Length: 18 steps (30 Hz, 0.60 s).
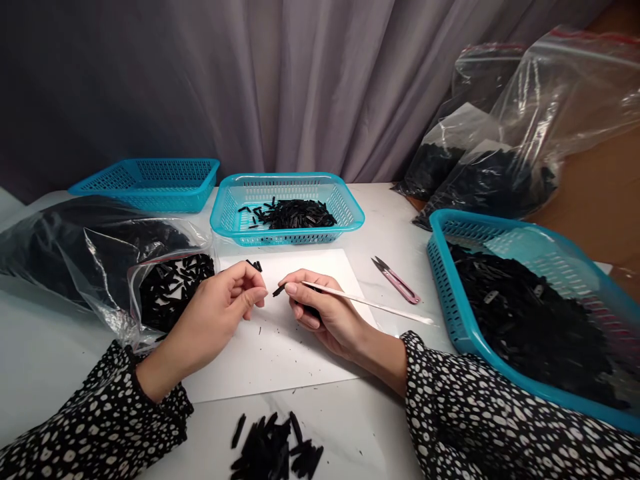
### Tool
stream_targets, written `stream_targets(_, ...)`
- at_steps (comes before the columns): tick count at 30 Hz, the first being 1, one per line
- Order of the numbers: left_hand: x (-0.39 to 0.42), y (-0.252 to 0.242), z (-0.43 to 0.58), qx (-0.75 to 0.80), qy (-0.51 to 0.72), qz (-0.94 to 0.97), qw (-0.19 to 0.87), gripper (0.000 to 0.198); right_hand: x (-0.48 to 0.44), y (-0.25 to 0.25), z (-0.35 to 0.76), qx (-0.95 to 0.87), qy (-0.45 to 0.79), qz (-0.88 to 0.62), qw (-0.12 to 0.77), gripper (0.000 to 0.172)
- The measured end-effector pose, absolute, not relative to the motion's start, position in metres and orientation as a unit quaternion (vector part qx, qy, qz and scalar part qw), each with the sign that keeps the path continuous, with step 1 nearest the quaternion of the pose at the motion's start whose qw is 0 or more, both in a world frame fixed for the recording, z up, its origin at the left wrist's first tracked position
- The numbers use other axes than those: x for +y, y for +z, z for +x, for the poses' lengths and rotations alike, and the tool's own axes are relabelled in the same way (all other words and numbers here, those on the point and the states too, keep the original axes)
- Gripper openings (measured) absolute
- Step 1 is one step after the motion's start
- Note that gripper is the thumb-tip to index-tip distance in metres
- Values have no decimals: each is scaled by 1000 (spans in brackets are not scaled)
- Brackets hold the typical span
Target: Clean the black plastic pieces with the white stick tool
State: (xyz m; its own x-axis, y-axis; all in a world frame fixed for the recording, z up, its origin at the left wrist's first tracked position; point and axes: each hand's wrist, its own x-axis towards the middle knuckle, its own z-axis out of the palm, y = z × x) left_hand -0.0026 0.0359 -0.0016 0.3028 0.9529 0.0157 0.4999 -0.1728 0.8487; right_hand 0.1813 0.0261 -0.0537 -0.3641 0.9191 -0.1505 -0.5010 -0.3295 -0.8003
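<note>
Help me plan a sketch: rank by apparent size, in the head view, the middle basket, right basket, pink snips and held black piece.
Right basket, though nearness may enlarge it
Middle basket
Pink snips
Held black piece, in the right hand

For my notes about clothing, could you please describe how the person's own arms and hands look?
The left hand and right hand are bare, with nothing visibly worn on them. The left sleeve and right sleeve are loose and black with irregular off-white spots; their cuffs look gathered.
</note>
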Motion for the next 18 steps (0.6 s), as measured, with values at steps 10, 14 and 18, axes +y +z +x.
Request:
stream_targets(10, 22, -27, 8, 464, 458, 555, 516, 10, 28, -55, 180, -339, 751, -304, 478, 27)
stream_targets(14, 19, -31, 10, 452, 483, 537, 524, 10, 26, -54, 180, -338, 750, -302, 481, 26)
stream_targets(18, 16, -32, 12, 448, 491, 523, 533, 12, 25, -52, 180, -344, 748, -302, 480, 26)
